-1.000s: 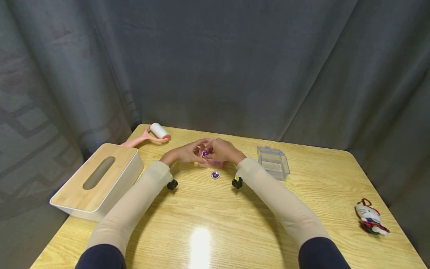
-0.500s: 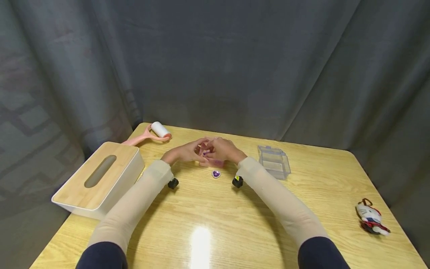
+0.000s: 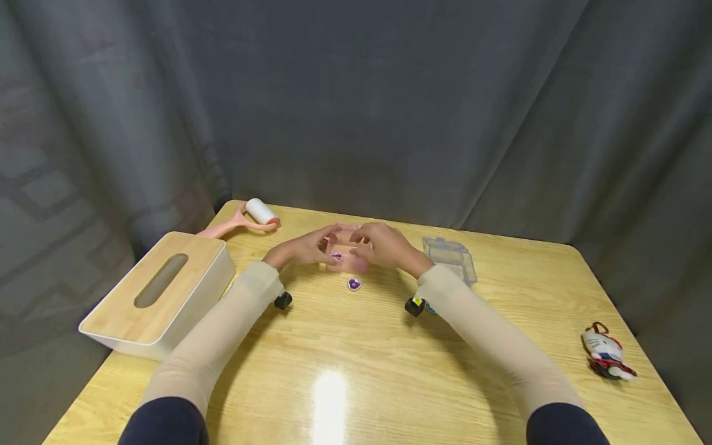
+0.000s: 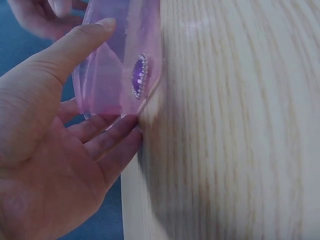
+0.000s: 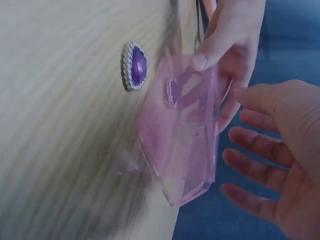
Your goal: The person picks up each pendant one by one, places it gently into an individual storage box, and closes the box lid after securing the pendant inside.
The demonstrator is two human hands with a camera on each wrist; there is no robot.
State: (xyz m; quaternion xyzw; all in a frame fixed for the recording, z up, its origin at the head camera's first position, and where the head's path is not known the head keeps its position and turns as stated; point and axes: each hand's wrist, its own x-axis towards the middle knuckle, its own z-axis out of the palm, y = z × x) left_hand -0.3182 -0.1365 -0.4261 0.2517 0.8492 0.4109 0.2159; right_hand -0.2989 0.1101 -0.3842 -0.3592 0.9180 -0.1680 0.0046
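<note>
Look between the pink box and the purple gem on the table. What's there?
Just bare table! The right wrist view shows a small stretch of plain wood between the pink box and the purple gem.

both arms [image 3: 214, 340] out front, angled inward; left hand [image 3: 300, 248] gripping, thumb [image 4: 80, 45] opposite fingers [image 4: 120, 152]; right hand [image 3: 387, 247] loose, fingers spread, slightly bent.

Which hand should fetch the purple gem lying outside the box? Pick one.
Probably the right hand: it holds nothing, and the purple gem lies close by. The left hand grips the pink box.
</note>
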